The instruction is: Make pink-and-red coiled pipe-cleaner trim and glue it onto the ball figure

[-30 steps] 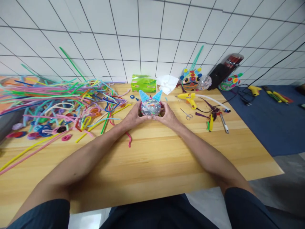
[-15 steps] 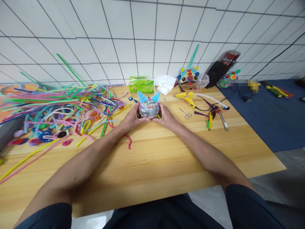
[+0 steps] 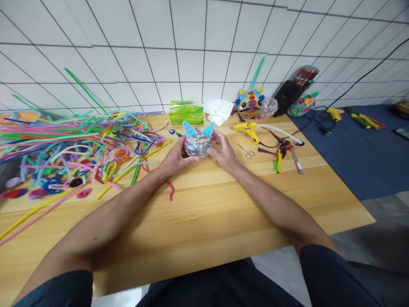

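Note:
Between my two hands, at the middle of the wooden table (image 3: 204, 213), is a round shiny craft ball (image 3: 197, 145) with two blue pointed ears on top and pink along its edge. My left hand (image 3: 176, 157) is curved around its left side, thumb along the near side. On the right, my right hand (image 3: 223, 151) holds it with the thumb pressed on its lower right and fingers behind. Those rear fingertips are partly hidden. A pink pipe cleaner piece (image 3: 170, 190) lies near my left wrist.
Pipe cleaners (image 3: 64, 136) heap on the left. A green tissue pack (image 3: 186, 114) and white tissue (image 3: 219, 111) lie behind the ball. To the right are a yellow glue gun (image 3: 251, 131), scissors (image 3: 246, 152), a cutter (image 3: 297, 161), and a finished-looking decorated ball (image 3: 250, 104).
My right hand has shifted its hold, its thumb now up on the ball's lower right and its fingers raised. The ball has turned slightly between my hands. The whole view has shifted a little.

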Demonstrator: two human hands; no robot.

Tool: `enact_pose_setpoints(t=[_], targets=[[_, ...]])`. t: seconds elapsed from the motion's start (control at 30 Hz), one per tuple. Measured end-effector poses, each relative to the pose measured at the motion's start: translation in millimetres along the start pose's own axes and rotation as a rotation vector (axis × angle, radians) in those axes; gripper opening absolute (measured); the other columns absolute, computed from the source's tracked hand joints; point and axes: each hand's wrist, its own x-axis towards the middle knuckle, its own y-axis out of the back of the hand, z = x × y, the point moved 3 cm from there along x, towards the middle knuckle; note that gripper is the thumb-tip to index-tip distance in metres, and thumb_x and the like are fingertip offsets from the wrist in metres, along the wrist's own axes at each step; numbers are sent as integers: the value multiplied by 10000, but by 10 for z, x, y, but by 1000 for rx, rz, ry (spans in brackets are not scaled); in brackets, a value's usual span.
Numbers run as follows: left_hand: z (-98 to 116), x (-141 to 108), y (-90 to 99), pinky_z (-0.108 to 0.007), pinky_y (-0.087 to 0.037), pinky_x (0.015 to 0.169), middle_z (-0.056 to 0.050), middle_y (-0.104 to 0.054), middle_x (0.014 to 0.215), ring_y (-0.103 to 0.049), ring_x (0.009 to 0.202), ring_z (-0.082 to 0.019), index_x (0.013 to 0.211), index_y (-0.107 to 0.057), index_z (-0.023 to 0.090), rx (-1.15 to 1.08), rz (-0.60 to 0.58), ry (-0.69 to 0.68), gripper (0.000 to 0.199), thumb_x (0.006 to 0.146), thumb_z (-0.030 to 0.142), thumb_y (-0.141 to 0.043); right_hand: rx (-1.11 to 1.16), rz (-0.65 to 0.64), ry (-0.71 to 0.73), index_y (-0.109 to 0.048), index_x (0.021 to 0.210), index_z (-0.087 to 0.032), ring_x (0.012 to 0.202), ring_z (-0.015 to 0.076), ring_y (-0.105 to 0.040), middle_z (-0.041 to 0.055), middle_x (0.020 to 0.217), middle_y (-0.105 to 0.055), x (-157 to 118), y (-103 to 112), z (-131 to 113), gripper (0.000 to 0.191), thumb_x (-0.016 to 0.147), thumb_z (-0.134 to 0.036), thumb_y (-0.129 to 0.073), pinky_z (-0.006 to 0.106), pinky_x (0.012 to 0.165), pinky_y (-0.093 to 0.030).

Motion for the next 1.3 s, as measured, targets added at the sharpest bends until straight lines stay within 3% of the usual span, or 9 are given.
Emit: enact_pose_setpoints(t=[0.13, 0.3, 0.53, 0.63, 0.77, 0.87, 0.97, 1.17, 1.3], targets=[[14, -3, -14, -490, -645, 1119, -219, -715, 1496, -733, 1340, -406, 1540, -543, 158, -31, -19, 7, 941, 797, 551, -967, -24, 117, 68, -628, 1422, -308, 1299, 330, -697, 133, 1398, -722, 12, 72, -68, 614, 1008, -761, -622, 571, 1110, -593], [-69, -10, 17, -499, -636, 1109, -222, -732, 1453, -749, 1293, -400, 1514, -549, 143, 40, 11, 16, 926, 804, 581, -951, -76, 41, 124, -670, 1356, -249, 1314, 328, -687, 152, 1430, -726, 15, 22, -93, 541, 1040, -685, -618, 528, 1070, -613], [-112, 0, 0, -509, -637, 1105, -232, -720, 1472, -739, 1311, -414, 1533, -534, 146, -32, 3, 8, 969, 788, 595, -961, -56, 45, 98, -677, 1348, -263, 1289, 322, -697, 147, 1451, -712, 9, 14, -86, 481, 1032, -625, -656, 517, 1016, -638], [-103, -2, 6, -536, -595, 1159, -224, -710, 1487, -716, 1343, -418, 1540, -548, 152, -16, 14, 10, 990, 761, 579, -984, -22, 57, 65, -637, 1354, -266, 1285, 324, -694, 152, 1458, -691, -14, -11, -74, 553, 980, -665, -718, 517, 1018, -639], [-82, 6, 92, -501, -540, 1205, -180, -649, 1581, -643, 1436, -364, 1543, -581, 207, -115, 70, -30, 849, 871, 642, -864, 32, 72, -32, -516, 1470, -261, 1344, 348, -674, 187, 1512, -636, -35, -90, -4, 883, 821, -759, -847, 537, 1075, -626], [-53, 50, 245, -382, -598, 992, -123, -732, 1388, -717, 1182, -263, 1448, -676, 232, -137, 232, 10, 677, 934, 659, -782, 78, 3, -77, -421, 1598, -239, 1400, 378, -658, 230, 1609, -579, -31, -163, 18, 1118, 744, -784, -894, 566, 1143, -597], [25, 138, 359, -277, -527, 723, -77, -751, 1147, -652, 835, -157, 1286, -761, 200, -188, 328, 100, 601, 877, 634, -839, 112, -48, -89, -398, 1649, -216, 1393, 389, -676, 248, 1650, -555, -20, -190, -4, 1182, 738, -783, -893, 576, 1162, -593], [205, 334, 261, -256, -417, 597, -16, -691, 855, -514, 652, -109, 973, -801, 170, -242, 182, 107, 458, 775, 567, -919, 75, -59, -114, -431, 1652, -226, 1385, 383, -688, 228, 1622, -599, -6, -184, 15, 1124, 750, -679, -927, 577, 1154, -605], [161, 364, 184, -252, -392, 584, 17, -623, 699, -482, 607, -109, 863, -770, 183, -278, 237, 118, 474, 719, 603, -936, 45, -46, -113, -487, 1593, -219, 1326, 369, -706, 221, 1554, -644, 1, -201, 50, 1034, 758, -635, -933, 565, 1130, -610]])
